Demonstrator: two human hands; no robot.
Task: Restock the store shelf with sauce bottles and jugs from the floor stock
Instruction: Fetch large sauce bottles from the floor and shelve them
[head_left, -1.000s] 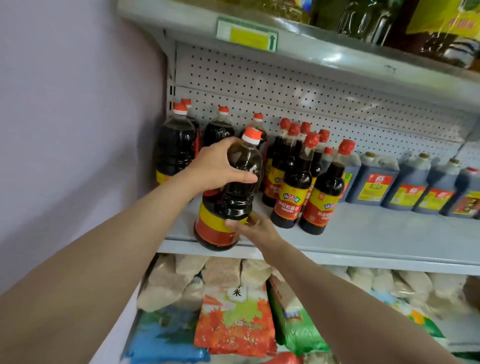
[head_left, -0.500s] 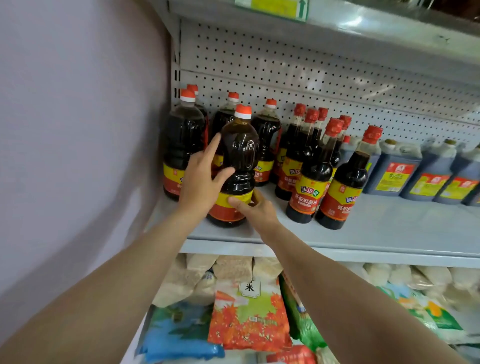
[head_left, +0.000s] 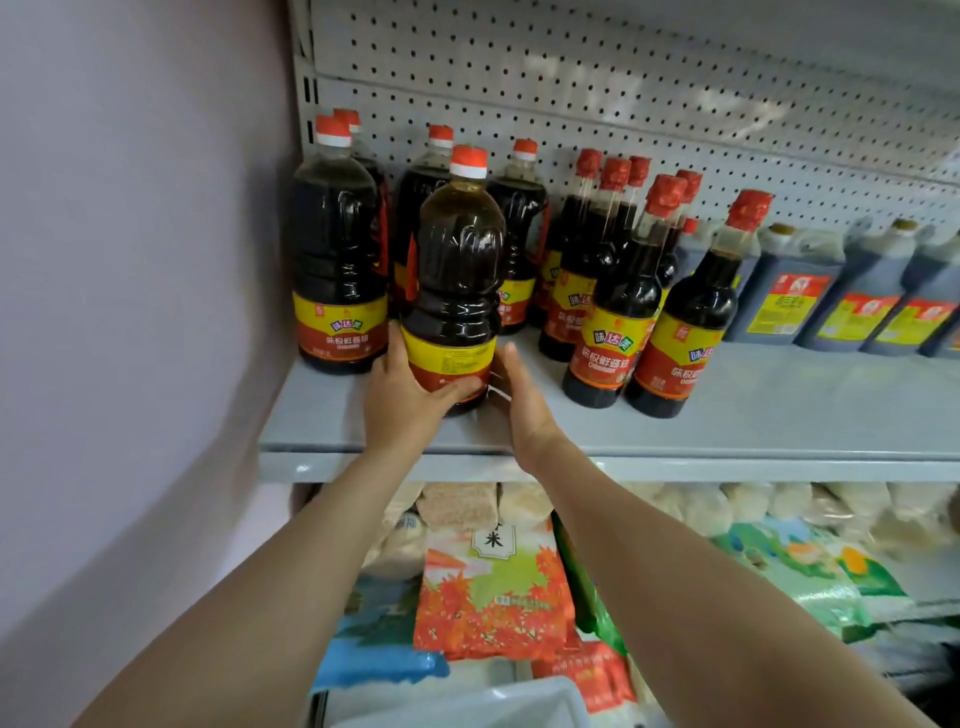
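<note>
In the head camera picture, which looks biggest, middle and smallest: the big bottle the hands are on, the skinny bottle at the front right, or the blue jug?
1. Big bottle, though it is also nearest the camera.
2. Skinny bottle.
3. Blue jug, but it stands farther back and partly hidden, so unsure against the skinny bottle.

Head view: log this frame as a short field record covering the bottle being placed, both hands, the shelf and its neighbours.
bottle in hand: large soy sauce bottle, upright on the shelf, front row
left hand: left hand grips the bottle's base, thumb across the label
right hand: right hand fingers straight, beside the base on its right
shelf: grey metal shelf, pegboard back
left neighbour: same large bottle by the wall
right neighbours: slim red-capped soy sauce bottles, then blue-grey jugs
below: rice bags
</note>
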